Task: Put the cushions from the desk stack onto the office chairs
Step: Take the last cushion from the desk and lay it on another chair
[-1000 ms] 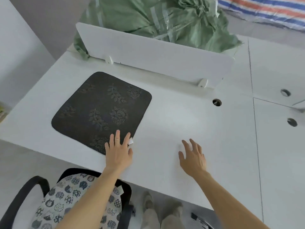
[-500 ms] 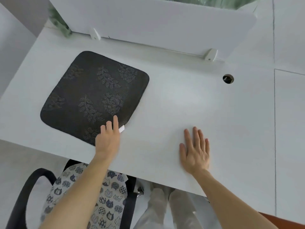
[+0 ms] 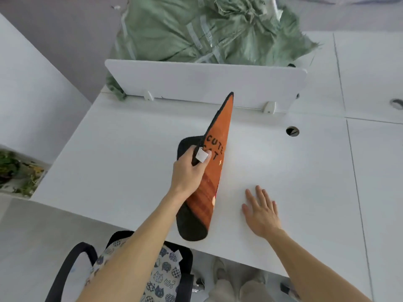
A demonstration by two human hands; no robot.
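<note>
My left hand (image 3: pixel 189 171) grips the edge of a thin cushion (image 3: pixel 214 153) by its white tag and holds it on edge above the white desk (image 3: pixel 122 162). The cushion's orange face with dark letters turns right; its black underside turns left. Its near end hangs over the desk's front edge. My right hand (image 3: pixel 260 211) lies flat on the desk, fingers apart, just right of the cushion. Below the desk's front edge stands a black office chair (image 3: pixel 72 267) with a cat-print cushion (image 3: pixel 162 277) on its seat, partly hidden by my left forearm.
A white divider panel (image 3: pixel 205 81) runs along the desk's back, with a bulky green sack (image 3: pixel 196 29) behind it. Cable holes (image 3: pixel 292 131) sit at the right. A second desk (image 3: pixel 375 171) joins on the right. Green plants (image 3: pixel 13 171) lie at far left.
The cushion lay flat with its black side up; my left hand has taken its near edge and lifted it up on edge, showing the orange face. My right hand stays flat on the desk.
</note>
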